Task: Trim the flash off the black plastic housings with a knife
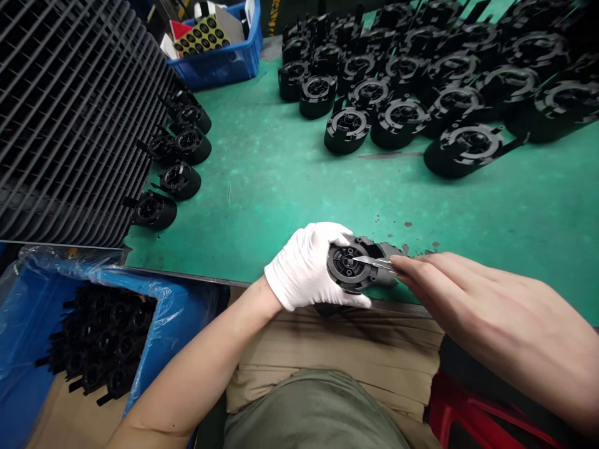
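My left hand point(306, 268), in a white glove, is wrapped round a round black plastic part point(350, 269) at the near edge of the green table. My bare right hand point(449, 284) pinches a thin metal blade point(372, 262) whose tip rests on the face of that part. Small black shavings point(407, 246) lie on the mat just behind the part.
Many like black parts point(421, 81) crowd the far right of the green mat point(281, 181); several more point(175, 162) line the left by a black slatted panel point(70, 112). A blue bin point(103, 343) of parts sits low left; another blue bin point(219, 59) stands at the back.
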A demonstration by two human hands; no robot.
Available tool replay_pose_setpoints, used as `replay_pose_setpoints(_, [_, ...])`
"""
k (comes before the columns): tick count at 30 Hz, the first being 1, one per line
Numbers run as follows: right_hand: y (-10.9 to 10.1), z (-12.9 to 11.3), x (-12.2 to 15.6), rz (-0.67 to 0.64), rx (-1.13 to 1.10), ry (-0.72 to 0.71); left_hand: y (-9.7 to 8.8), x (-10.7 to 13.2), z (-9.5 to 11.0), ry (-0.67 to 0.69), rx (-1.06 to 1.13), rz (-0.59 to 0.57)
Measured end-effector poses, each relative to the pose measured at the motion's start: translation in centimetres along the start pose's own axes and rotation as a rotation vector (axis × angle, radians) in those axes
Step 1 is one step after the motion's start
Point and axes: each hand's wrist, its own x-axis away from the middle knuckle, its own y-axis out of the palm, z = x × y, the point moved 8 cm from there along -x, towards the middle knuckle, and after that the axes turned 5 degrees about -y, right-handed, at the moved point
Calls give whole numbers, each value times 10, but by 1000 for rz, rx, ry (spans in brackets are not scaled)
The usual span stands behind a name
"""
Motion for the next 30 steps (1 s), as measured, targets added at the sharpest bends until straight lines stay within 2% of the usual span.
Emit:
replay_pose_setpoints(5, [7, -3, 6, -24, -12, 23, 1, -1, -2, -13, 37, -18])
replay_pose_setpoints(11, [4, -7, 6, -46, 32, 9, -2, -3, 0, -19, 74, -3])
replay_pose_setpoints(14, [2, -10, 6, -21, 69, -9, -1, -3, -1, -48, 73, -24])
replay_pose_setpoints(17, [4, -11, 11, 3, 70, 37, -1, -4, -1, -66, 67, -36])
replay_pose_setpoints(22, [5, -16, 17, -1, 71, 64, -1, -2, -2, -61, 50, -11])
replay_pose_setpoints(30, [-7, -29, 1, -11, 155, 11, 1, 9, -3, -19, -30, 98])
